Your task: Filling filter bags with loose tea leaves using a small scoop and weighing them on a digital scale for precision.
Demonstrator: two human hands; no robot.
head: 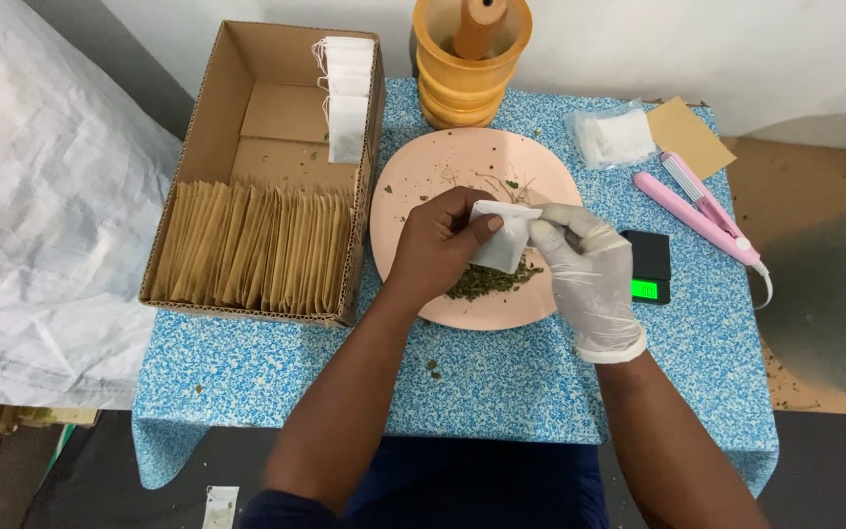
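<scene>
Two hands over round pink plate [413, 186], centre of blue speckled desk [501, 377]. Far left: brown cardboard box [217, 108] of tan paper envelopes [252, 245], upright, within reach. Bare left hand [438, 245], fingers pinching small white filter bag [501, 240]; gloved right hand [589, 269] gripping opposite edge, probably spreading mouth above dried green leaves [487, 281]. Right: black pocket scale [650, 264], pink handheld sealer [702, 216].

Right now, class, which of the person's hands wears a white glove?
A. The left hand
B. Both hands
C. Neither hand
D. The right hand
D: the right hand is in a white glove, while the left hand is bare; both hold a small white paper bag above the pink plate.
</scene>
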